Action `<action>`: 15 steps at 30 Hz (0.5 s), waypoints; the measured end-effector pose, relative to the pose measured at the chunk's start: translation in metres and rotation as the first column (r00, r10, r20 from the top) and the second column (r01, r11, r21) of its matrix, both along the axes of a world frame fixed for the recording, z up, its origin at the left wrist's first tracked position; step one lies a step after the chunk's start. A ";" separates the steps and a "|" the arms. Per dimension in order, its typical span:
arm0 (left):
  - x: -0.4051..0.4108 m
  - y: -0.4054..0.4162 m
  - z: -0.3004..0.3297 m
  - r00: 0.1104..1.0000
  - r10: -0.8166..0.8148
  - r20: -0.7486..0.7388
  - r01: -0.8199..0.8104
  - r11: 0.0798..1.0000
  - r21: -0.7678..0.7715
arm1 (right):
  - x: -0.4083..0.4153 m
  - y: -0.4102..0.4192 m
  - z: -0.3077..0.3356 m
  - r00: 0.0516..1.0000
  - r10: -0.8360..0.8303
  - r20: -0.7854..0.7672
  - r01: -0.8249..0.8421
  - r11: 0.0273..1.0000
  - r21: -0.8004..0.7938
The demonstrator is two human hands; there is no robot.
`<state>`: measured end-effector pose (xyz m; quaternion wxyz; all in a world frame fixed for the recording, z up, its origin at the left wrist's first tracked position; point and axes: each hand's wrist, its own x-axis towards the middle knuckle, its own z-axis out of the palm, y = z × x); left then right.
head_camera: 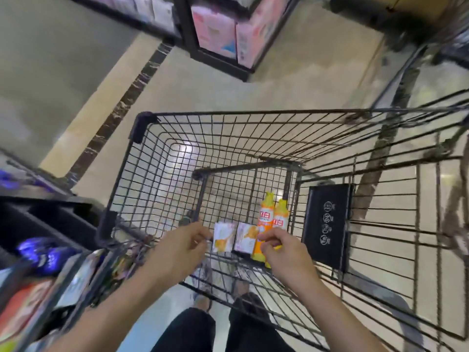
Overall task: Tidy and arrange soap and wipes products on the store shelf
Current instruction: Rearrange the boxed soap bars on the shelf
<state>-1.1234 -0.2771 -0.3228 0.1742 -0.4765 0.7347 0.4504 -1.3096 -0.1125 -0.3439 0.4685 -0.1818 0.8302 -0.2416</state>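
In the cart (253, 158), my left hand (182, 246) pinches a soap pack (223, 236); my right hand (279, 247) curls round the orange bottles (266, 219). A second pack (245, 237) lies between. Gripping both bottles one-handed, one may slip through the wires.

Over a wire cart (142, 174), the left hand (189, 243) pinches a soap pack (223, 237); the right hand (276, 246) grips orange bottles (266, 219).

Two orange bottles (272, 224), two small packets (233, 237), one wire cart (157, 158), two hands (182, 246).
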 end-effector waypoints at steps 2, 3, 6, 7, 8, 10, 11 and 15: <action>0.000 -0.001 -0.002 0.999 -0.023 0.030 0.022 1.000 0.012 | -0.006 -0.005 -0.003 1.000 -0.008 0.016 0.008 1.000 0.013; 0.000 -0.002 -0.003 0.999 -0.025 0.038 0.025 1.000 0.009 | -0.008 -0.007 -0.005 1.000 -0.016 0.022 0.016 1.000 0.012; 0.001 0.000 -0.009 0.999 0.013 0.049 -0.014 1.000 0.026 | -0.007 -0.007 -0.014 1.000 -0.013 0.018 0.012 0.999 0.041; 0.002 0.001 -0.011 0.998 0.029 0.049 -0.031 0.999 0.040 | -0.006 -0.006 -0.018 1.000 -0.016 0.025 0.014 0.999 0.053; 0.002 0.002 -0.012 0.998 0.039 0.050 -0.042 0.998 0.049 | -0.003 -0.005 -0.024 0.999 -0.017 0.038 0.014 0.998 0.067; 0.001 0.004 -0.019 0.997 0.051 0.055 -0.054 0.997 0.057 | 0.001 -0.004 -0.038 0.998 -0.013 0.061 0.006 0.994 0.109; 0.000 0.004 -0.023 0.997 0.050 0.062 -0.053 0.997 0.054 | 0.003 -0.004 -0.047 0.998 -0.003 0.066 -0.006 0.991 0.135; -0.007 0.003 -0.043 0.993 0.091 0.069 -0.097 0.992 0.081 | 0.011 -0.010 -0.082 0.998 0.039 0.056 -0.050 0.975 0.215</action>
